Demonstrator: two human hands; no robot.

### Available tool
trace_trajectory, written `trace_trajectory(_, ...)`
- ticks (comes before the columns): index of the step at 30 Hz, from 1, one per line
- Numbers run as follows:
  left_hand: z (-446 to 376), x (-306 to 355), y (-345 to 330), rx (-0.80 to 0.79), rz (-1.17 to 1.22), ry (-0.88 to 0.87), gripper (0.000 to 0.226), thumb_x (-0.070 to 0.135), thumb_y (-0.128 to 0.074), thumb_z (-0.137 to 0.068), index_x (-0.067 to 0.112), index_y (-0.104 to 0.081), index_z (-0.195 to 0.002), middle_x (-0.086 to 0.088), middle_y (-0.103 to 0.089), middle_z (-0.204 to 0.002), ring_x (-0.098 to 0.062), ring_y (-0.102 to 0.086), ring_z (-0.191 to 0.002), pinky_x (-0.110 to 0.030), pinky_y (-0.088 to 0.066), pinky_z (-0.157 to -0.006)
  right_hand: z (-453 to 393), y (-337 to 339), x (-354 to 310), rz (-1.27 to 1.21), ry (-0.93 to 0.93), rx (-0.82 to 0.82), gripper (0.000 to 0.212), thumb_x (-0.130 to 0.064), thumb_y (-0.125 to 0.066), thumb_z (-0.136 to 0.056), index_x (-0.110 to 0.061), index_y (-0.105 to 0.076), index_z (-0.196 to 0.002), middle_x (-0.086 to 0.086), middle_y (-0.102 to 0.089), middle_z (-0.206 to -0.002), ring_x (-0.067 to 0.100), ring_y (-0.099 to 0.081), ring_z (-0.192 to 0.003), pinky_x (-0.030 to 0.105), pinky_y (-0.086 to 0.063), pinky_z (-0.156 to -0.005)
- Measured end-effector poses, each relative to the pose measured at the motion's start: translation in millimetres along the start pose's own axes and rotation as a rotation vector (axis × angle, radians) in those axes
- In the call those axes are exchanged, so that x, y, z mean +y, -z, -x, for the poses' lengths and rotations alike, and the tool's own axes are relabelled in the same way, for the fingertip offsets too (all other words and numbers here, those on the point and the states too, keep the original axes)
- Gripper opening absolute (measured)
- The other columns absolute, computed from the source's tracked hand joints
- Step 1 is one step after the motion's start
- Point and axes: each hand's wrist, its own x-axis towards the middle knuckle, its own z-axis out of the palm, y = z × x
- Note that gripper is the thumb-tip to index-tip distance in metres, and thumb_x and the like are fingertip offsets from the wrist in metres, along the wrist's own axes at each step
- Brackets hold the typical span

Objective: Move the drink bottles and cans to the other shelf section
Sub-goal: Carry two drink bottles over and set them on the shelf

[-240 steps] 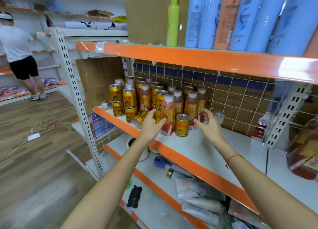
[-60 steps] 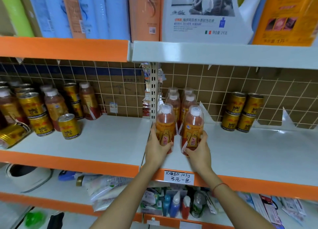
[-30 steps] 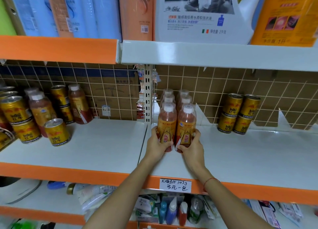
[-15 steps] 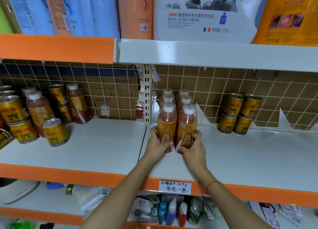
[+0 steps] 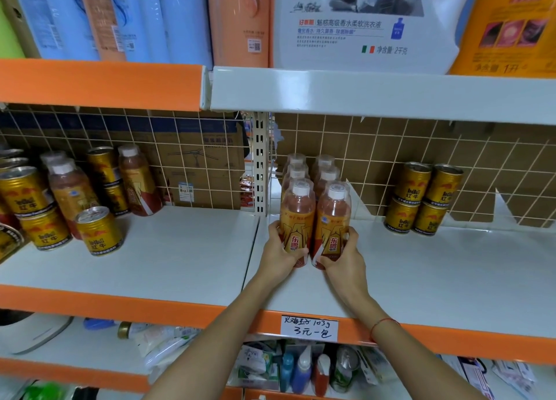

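Bottles are what you have in hand: your left hand [image 5: 281, 250] has its fingers curled round the lower body of one drink bottle [image 5: 296, 219], and your right hand [image 5: 341, 256] grips a second bottle [image 5: 332, 223] the same way. Both stand upright and side by side at the front of a double row of bottles [image 5: 311, 171] on the right shelf section [image 5: 421, 267], just right of the slotted upright post [image 5: 260, 165]. Their bases look to be on the shelf, or nearly so; your fingers hide the contact.

You are at the placing step of this trip. Next, settle both bottles flat, snug against the pair behind, then uncurl your fingers without nudging the row, since tall narrow bottles tip easily.

Much remains on the left shelf section [image 5: 150, 258]: gold cans [image 5: 97, 231], some stacked in twos, and several more bottles [image 5: 137, 180]. Four cans [image 5: 422, 199] already sit stacked further right on the new section, well apart from your bottles. Go back left for the next pair.
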Motion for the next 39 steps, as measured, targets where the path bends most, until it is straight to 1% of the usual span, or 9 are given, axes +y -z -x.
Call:
trace_trajectory(7, 1.0, -1.7, -0.7, 0.01, -0.025, 0.008, 0.076, 0.008, -0.073, -0.08, 0.015, -0.025, -0.138, 0.004, -0.052, -0.119, -0.009, -0.054, -0.104, -0.006, -0.045, -0.073, -2.0, -1.3, 3.6, 0.02, 0.001, -0.006, 0.079, -0.011, -0.072, -0.079, -0.024, -0.021, -0.138, 0.006, -0.057, -0.127, 0.026, -0.06, -0.107, 0.043, -0.052, -0.091)
trace_trajectory(11, 1.2, -2.2, 1.0, -0.011, -0.072, 0.017, 0.078, 0.013, -0.074, -0.081, 0.016, -0.023, -0.14, 0.0, -0.053, -0.126, -0.011, -0.054, -0.11, -0.023, -0.045, -0.092, -2.7, -1.5, 4.4, 0.016, -0.006, -0.024, 0.081, -0.013, -0.074, -0.077, -0.024, -0.021, -0.137, 0.006, -0.056, -0.127, 0.026, -0.06, -0.108, 0.045, -0.052, -0.09)
trace_trajectory(16, 7.8, 1.5, 10.6, -0.005, -0.175, 0.03, 0.095, 0.038, -0.077, -0.074, 0.024, -0.017, -0.147, 0.001, -0.049, -0.139, -0.017, -0.05, -0.125, -0.044, -0.041, -0.107, -3.1, 7.6, 0.7, 0.05, -0.008, -0.062, 0.081, -0.023, -0.074, -0.078, -0.022, -0.022, -0.14, 0.006, -0.055, -0.128, 0.026, -0.058, -0.112, 0.046, -0.051, -0.091)
trace_trajectory(18, 14.0, 8.8, 16.3, 0.032, -0.274, 0.02, 0.095, 0.044, -0.073, -0.077, 0.02, -0.016, -0.15, -0.001, -0.039, -0.148, -0.02, -0.039, -0.135, -0.044, -0.034, -0.111, -3.7, 12.8, -0.5, 0.086, -0.007, -0.054, 0.076, -0.031, -0.07, -0.081, -0.021, -0.025, -0.141, 0.006, -0.055, -0.129, 0.025, -0.057, -0.113, 0.045, -0.051, -0.09)
trace_trajectory(21, 23.4, 15.0, 29.1, 0.105, -0.443, -0.029, 0.073, 0.042, -0.064, -0.086, 0.014, -0.03, -0.145, -0.005, -0.04, -0.147, -0.024, -0.037, -0.136, -0.043, -0.032, -0.11, -4.0, 19.6, -2.0, 0.211, -0.034, -0.06, 0.058, -0.047, -0.062, -0.083, -0.015, -0.043, -0.127, 0.007, -0.058, -0.122, 0.025, -0.056, -0.11, 0.044, -0.052, -0.084)
trace_trajectory(24, 33.8, 18.5, 42.1, 0.13, -0.533, -0.017, 0.064, 0.042, -0.057, -0.09, 0.012, -0.034, -0.142, -0.008, -0.043, -0.144, -0.027, -0.04, -0.133, -0.046, -0.035, -0.107, 0.6, 24.4, -7.4, 0.299, -0.03, -0.086, 0.043, -0.048, -0.058, -0.086, -0.012, -0.054, -0.108, 0.009, -0.058, -0.109, 0.028, -0.057, -0.1, 0.043, -0.051, -0.078)
trace_trajectory(27, 45.0, 23.3, 53.6, 0.146, -0.586, 0.016, 0.065, 0.039, -0.054, -0.092, 0.009, -0.03, -0.145, -0.01, -0.036, -0.15, -0.027, -0.034, -0.137, -0.045, -0.032, -0.11, 7.1, 27.9, -18.3, 0.354, 0.006, -0.069, 0.036, -0.046, -0.055, -0.087, -0.012, -0.056, -0.1, 0.008, -0.057, -0.103, 0.028, -0.058, -0.094, 0.039, -0.051, -0.073)
trace_trajectory(33, 68.5, 29.1, 85.8, 0.198, -0.723, -0.051, 0.055, 0.037, -0.053, -0.093, 0.008, -0.039, -0.138, -0.012, -0.045, -0.14, -0.027, -0.04, -0.13, -0.041, -0.035, -0.105, 30.7, 23.7, -57.6, 0.425, 0.159, 0.019, 0.033, -0.041, -0.054, -0.089, -0.012, -0.053, -0.104, 0.008, -0.06, -0.1, 0.029, -0.058, -0.093, 0.037, -0.049, -0.069)
trace_trajectory(39, 97.8, 32.9, 142.1, 0.237, -0.76, -0.037, 0.059, 0.037, -0.051, -0.094, 0.007, -0.033, -0.143, -0.012, -0.041, -0.145, -0.027, -0.035, -0.134, -0.039, -0.03, -0.108, 59.6, -18.4, -115.4, 0.4, 0.338, -0.13, 0.038, -0.03, -0.056, -0.087, -0.011, -0.049, -0.118, 0.01, -0.056, -0.112, 0.027, -0.054, -0.101, 0.033, -0.043, -0.073)
